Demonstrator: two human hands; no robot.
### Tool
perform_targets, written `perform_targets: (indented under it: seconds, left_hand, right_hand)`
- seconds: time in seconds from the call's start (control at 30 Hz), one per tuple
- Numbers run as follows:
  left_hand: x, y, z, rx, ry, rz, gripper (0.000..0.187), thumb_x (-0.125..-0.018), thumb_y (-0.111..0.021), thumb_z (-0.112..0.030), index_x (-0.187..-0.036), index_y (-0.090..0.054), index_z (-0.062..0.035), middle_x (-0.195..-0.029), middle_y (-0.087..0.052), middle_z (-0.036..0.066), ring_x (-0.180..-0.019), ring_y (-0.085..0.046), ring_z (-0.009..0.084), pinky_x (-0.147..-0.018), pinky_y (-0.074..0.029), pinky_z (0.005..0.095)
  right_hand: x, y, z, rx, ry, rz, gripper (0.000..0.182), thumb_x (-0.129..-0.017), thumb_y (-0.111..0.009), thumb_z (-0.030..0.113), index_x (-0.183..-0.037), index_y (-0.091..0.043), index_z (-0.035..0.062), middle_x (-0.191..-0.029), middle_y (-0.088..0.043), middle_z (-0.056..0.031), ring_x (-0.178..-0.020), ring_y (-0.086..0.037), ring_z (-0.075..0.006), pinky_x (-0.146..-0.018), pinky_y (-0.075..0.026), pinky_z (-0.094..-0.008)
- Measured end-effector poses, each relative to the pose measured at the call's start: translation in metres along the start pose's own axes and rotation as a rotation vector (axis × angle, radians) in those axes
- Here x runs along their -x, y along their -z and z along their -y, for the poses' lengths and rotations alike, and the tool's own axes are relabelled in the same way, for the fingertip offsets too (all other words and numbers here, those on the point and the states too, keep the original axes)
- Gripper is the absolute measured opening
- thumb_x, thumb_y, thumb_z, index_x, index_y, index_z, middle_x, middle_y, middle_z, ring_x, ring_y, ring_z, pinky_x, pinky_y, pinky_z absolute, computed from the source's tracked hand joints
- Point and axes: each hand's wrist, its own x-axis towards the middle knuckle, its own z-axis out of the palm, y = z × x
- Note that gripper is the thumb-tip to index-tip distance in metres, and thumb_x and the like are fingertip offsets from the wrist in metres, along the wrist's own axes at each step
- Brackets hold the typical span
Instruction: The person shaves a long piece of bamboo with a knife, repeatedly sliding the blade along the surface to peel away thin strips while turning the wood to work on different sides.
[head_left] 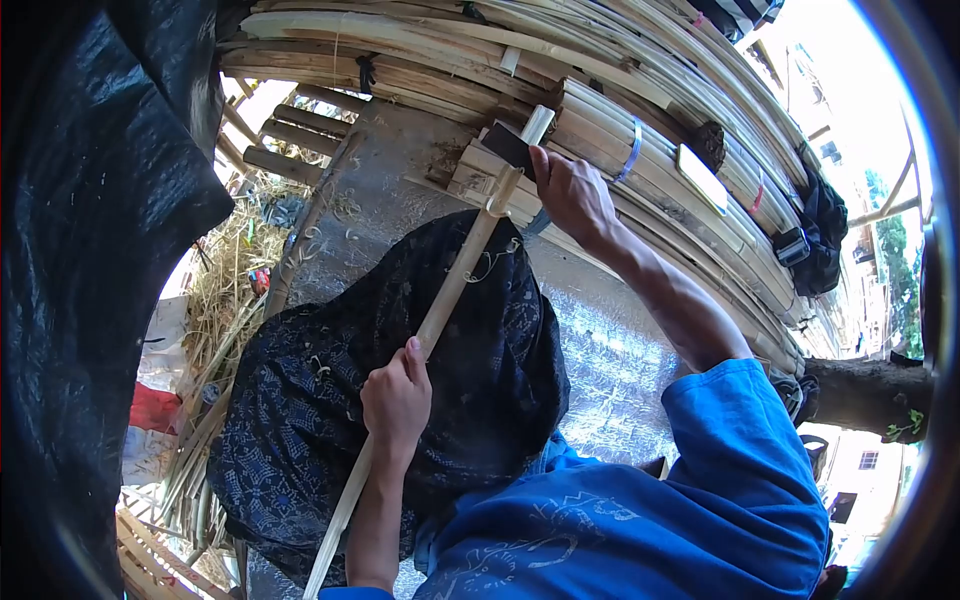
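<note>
A long pale bamboo strip (455,275) slants from the bottom edge up to the top centre, across a dark patterned cloth (290,440) over my lap. My left hand (396,396) is closed round the strip's middle, thumb pointing up along it. Near the upper end, my right hand (570,190) is closed on the handle of a dark, wide blade (508,147), which lies against the strip. Thin curled shavings (497,210) cling to the strip just below the blade, and a few more lie on the cloth.
Bundles of split bamboo (640,150) are stacked across the top and right, with a phone (703,180) on them. Black plastic sheeting (90,250) hangs at the left. Shavings and straw (225,330) lie beyond the cloth. A log (865,398) is at the right.
</note>
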Motion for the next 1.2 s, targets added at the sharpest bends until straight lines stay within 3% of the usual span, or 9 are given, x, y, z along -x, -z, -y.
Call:
perform_targets:
  seconds: [0.37, 0.5, 0.87, 1.2]
  left_hand:
    - [0.001, 0.0, 0.0, 0.013, 0.006, 0.004, 0.053, -0.1, -0.033, -0.039, -0.087, -0.07, -0.0024, -0.069, -0.065, 0.022, -0.07, -0.065, 0.0405, -0.064, -0.053, 0.048]
    - [0.001, -0.001, 0.001, 0.011, 0.005, 0.006, 0.054, -0.1, -0.033, -0.039, -0.088, -0.07, -0.002, -0.069, -0.065, 0.022, -0.07, -0.065, 0.0404, -0.063, -0.053, 0.0478]
    - [0.003, -0.001, 0.0, 0.013, 0.029, 0.008, 0.053, -0.1, -0.033, -0.039, -0.089, -0.07, -0.0015, -0.067, -0.065, 0.022, -0.068, -0.065, 0.0398, -0.062, -0.052, 0.0473]
    - [0.003, -0.002, 0.0, 0.014, 0.013, -0.022, 0.053, -0.1, -0.034, -0.039, -0.09, -0.07, -0.0008, -0.066, -0.064, 0.022, -0.067, -0.065, 0.0397, -0.061, -0.052, 0.0477]
  right_hand:
    - [0.016, -0.002, 0.001, -0.093, -0.058, 0.043, 0.056, -0.101, -0.03, 0.042, -0.078, -0.061, 0.0021, -0.067, -0.059, -0.0259, -0.063, -0.058, -0.0446, -0.061, -0.045, -0.0522]
    - [0.022, -0.003, 0.003, -0.098, -0.08, 0.048, 0.06, -0.1, -0.029, 0.044, -0.074, -0.062, 0.002, -0.067, -0.06, -0.0262, -0.067, -0.061, -0.0454, -0.063, -0.048, -0.0534]
    - [0.042, -0.006, 0.007, -0.174, -0.116, 0.116, 0.054, -0.1, -0.029, 0.044, -0.085, -0.062, 0.0039, -0.07, -0.06, -0.0269, -0.067, -0.059, -0.0455, -0.063, -0.045, -0.052]
    - [0.067, 0.001, 0.018, -0.208, -0.075, 0.147, 0.055, -0.101, -0.029, 0.043, -0.084, -0.063, 0.0027, -0.069, -0.06, -0.0272, -0.069, -0.06, -0.0468, -0.063, -0.047, -0.0544]
